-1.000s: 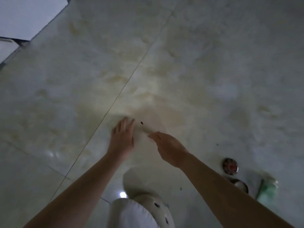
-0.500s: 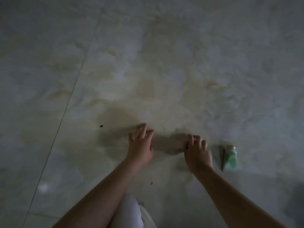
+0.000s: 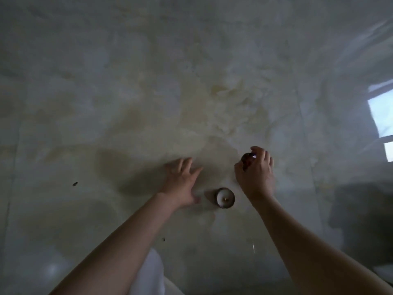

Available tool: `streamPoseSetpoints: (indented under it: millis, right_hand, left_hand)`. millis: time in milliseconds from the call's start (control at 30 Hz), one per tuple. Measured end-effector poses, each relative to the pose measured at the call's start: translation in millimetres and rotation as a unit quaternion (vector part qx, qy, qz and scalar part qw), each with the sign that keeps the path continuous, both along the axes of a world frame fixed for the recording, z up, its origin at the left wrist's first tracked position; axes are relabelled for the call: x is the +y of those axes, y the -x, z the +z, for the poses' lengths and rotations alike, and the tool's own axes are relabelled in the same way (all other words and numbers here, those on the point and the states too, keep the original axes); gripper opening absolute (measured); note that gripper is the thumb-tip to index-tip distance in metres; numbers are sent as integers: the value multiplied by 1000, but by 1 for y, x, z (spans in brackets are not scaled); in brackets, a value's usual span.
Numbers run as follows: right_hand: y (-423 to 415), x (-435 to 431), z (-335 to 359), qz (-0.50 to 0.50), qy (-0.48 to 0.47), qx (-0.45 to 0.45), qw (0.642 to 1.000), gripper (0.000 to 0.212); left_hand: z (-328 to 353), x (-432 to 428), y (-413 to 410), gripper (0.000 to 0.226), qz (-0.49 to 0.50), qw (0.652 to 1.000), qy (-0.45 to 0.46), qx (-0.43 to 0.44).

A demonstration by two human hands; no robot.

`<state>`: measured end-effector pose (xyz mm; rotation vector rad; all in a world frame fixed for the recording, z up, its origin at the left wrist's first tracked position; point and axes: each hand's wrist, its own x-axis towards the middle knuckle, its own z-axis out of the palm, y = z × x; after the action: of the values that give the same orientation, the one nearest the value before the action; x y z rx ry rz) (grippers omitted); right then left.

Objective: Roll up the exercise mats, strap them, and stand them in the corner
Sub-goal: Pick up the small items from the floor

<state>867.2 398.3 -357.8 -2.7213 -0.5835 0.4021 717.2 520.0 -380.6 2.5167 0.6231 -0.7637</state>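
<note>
Marble floor fills the view, pale and glossy, and no exercise mat shows anywhere on it. So which way a mat lies from either grip, and how its long axis runs, cannot be told from here.

Far left, a dark speck lies on the tile, well apart from your arms. Your left grip comes next. Its fingers are spread and straight, palm down and low over the floor, holding nothing; whether the fingertips touch the tile I cannot tell.

Just to the right of its thumb stands a small round tin with a pale filling, much like a tea-light, upright on the floor between your two wrists. Your right grip is further right and a little further out, fingers curled round a dark red round thing. As far as I can judge, it is held clear of the floor. At the far right edge a window reflection glints off the tile.

My judgement is that small clutter is being cleared before any rolling begins. The left grip is free and nearer the tin, so the tin falls to it — and you will need to turn to find a mat.
</note>
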Motion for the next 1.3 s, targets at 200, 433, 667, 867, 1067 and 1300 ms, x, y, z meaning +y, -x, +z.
streamPoseSetpoints:
  millis: [200,433,667,867,1067,1300]
  right_hand:
    - [-8,-41,-22,-68,87,105,988,48]
    - [6,-27,-31,-40,-3,125,991,54]
    - [15,13,-25,26,-93,126,987,57]
    - [36,51,-11,21,-217,216,952,58]
    - [49,96,6,161,-172,324,916,59]
    - [73,130,23,251,-142,332,898,64]
  left_hand:
    - [0,-42,-29,99,-29,997,70,-15]
    - [-6,-61,-30,79,-55,998,31,-29]
    - [-17,-41,-9,54,35,989,-17,-145]
    - [-10,15,5,54,212,954,-51,-208]
    - [11,57,23,47,234,935,-71,-255]
    - [22,77,65,54,298,903,0,-309]
